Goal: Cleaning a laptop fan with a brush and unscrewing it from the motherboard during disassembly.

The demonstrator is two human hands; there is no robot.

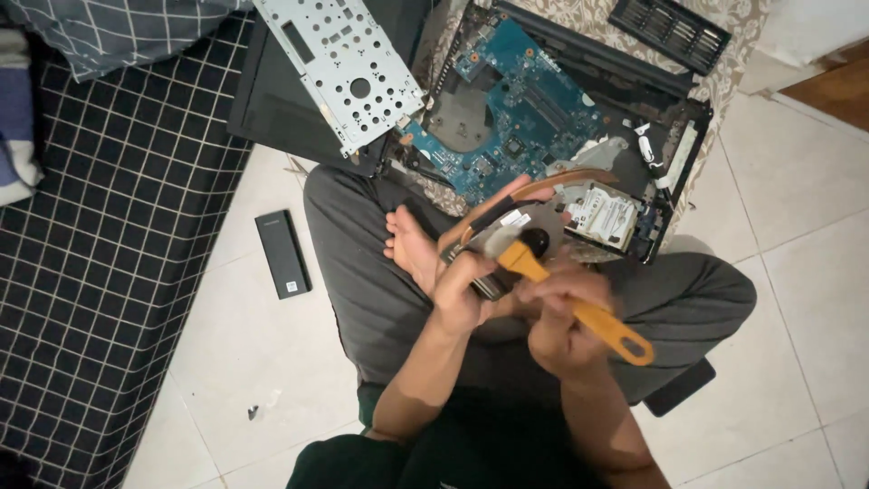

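My left hand point(463, 292) grips a laptop cooling fan with copper heat pipe point(507, 217), held over my crossed legs. My right hand point(561, 317) is closed around a yellow-handled brush point(593, 317), and its bristle end rests against the fan's black hub. Just beyond the hands lies an opened laptop base with a blue circuit board point(516, 109) and a silver hard drive point(602, 217).
A perforated metal plate point(348, 68) leans on a dark laptop panel at the upper left. A black rectangular battery point(282, 254) lies on the white floor tiles. A black checked mattress point(100, 272) fills the left side. A black vented strip point(670, 32) sits top right.
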